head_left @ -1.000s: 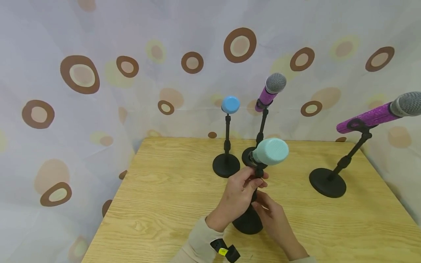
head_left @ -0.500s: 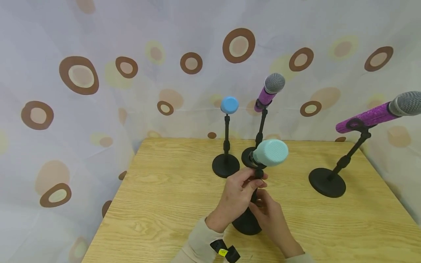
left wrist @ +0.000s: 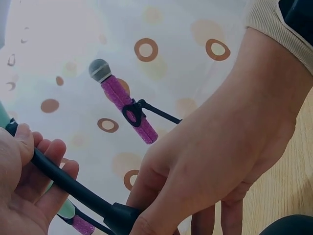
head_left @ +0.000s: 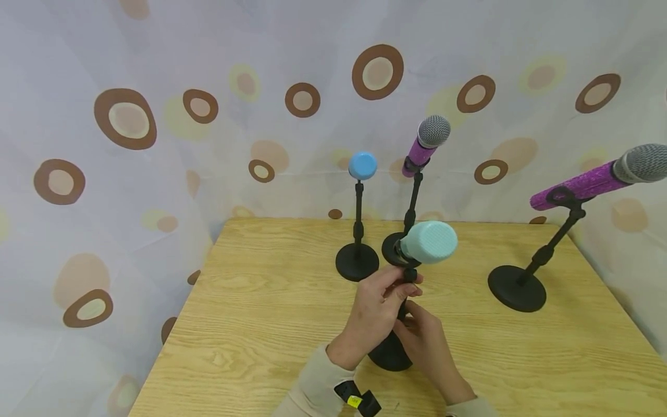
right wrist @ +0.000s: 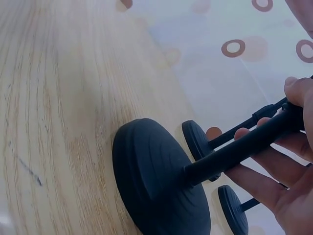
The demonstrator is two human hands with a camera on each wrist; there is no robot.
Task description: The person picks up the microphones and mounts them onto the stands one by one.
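Note:
A black desktop microphone stand (head_left: pixel 391 352) with a round base stands near the front of the table and carries a mint-green microphone (head_left: pixel 430 242), tilted with its head to the right. My left hand (head_left: pixel 367 306) grips the thin upper pole just under the microphone clip. Lower down, my right hand (head_left: pixel 431 347) holds the stand at its thick black collar (left wrist: pixel 122 219), thumb pressed on it. In the right wrist view the right hand's fingers lie along the lower pole (right wrist: pixel 234 152), above the base (right wrist: pixel 161 181). Part of the pole is hidden behind my hands.
Behind stand a microphone with a blue head (head_left: pixel 362 166) and a purple one with a silver mesh head (head_left: pixel 421 152), both on black stands. Another purple microphone (head_left: pixel 583 184) is on a stand at the right. A patterned cloth (head_left: pixel 219 150) rises behind the wooden table (head_left: pixel 245 313).
Both hands keep their hold on the stand. The right hand and the base have shifted very slightly to the left; the microphone stays at about the same height.

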